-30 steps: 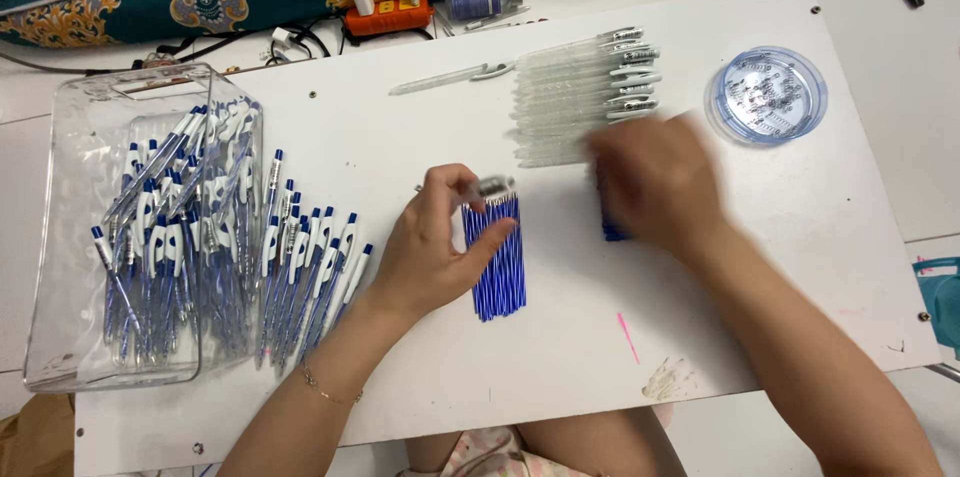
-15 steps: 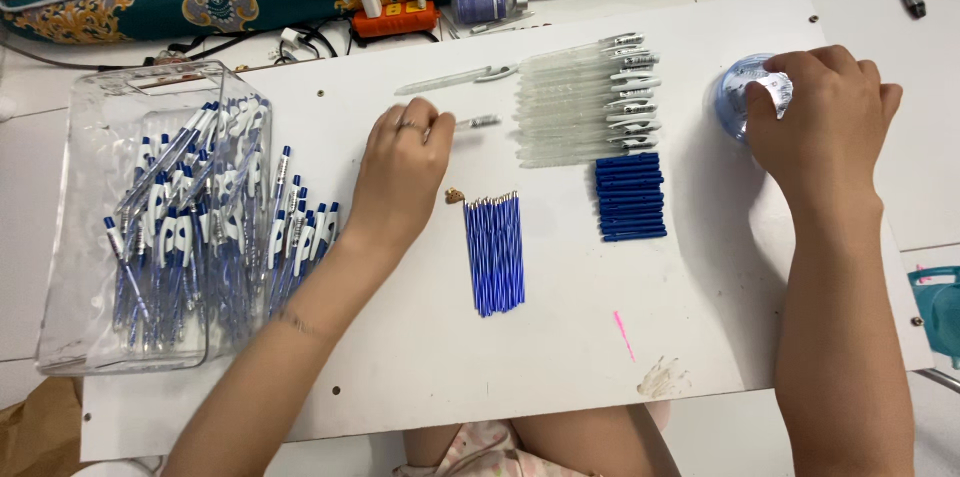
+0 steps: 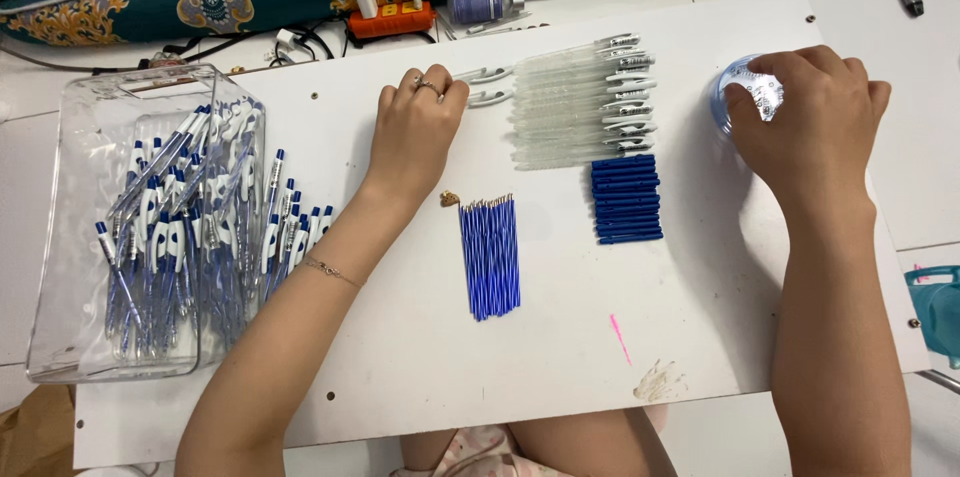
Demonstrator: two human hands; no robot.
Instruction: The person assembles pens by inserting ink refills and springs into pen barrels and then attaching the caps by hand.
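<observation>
Clear pen barrel (image 3: 480, 77) under left hand (image 3: 415, 132); round clear tub (image 3: 745, 97) under right hand (image 3: 810, 117).

I see a clear plastic pen barrel with a white clip (image 3: 487, 87) lying flat near the tabletop's far edge, and a small round clear plastic container (image 3: 742, 92) standing upright at the right end.

— Where is there free room on the white board (image 3: 400, 357)?

— Along the near edge, below the blue refills (image 3: 489, 257) and blue caps (image 3: 625, 199), the surface lies bare between both forearms.

— And the far side?

— Crowded. The clear barrels (image 3: 580, 102) lie in a row there, with the left hand (image 3: 415, 132) just beside them and the right hand (image 3: 805, 122) over the round container (image 3: 735, 97).

— The left?

— The clear bin (image 3: 90, 237) and spilled finished pens (image 3: 290, 227) block it.
</observation>
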